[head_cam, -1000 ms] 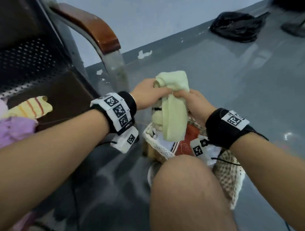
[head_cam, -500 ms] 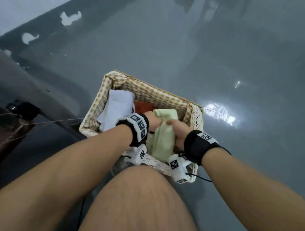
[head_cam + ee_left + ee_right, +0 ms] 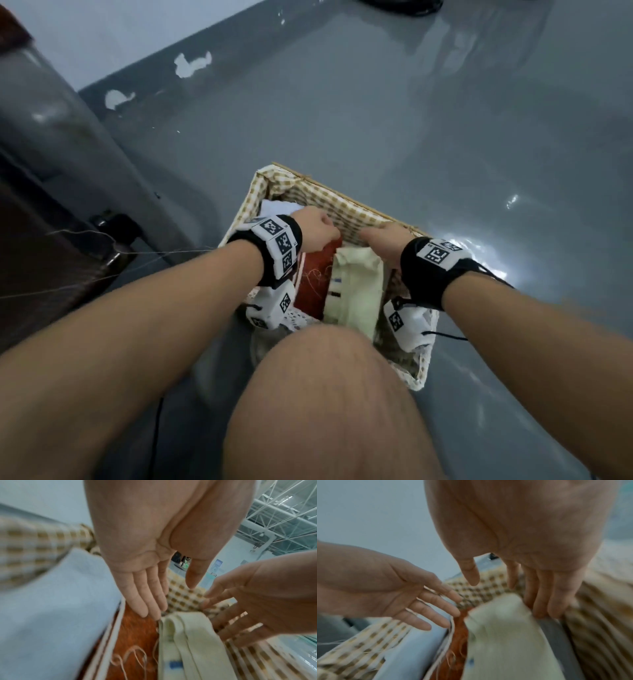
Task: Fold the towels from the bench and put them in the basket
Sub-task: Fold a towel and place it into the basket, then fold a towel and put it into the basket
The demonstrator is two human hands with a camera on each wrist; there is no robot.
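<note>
Glossy grey floor [image 3: 376,113] meets a pale wall [image 3: 113,31].

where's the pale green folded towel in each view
head: pale green towel lies in the basket, right of the red towel.
left wrist: lower middle, below both hands' fingertips.
right wrist: lower middle, beside the right hand fingers.
shared landmark: the red towel on its left side.

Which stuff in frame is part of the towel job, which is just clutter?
Job:
- basket
- pale green towel, folded, in the basket
- red towel and white towel beside it
- left hand, right hand, both open

Clutter:
- bench leg
- loose threads
- dark item on the floor
</note>
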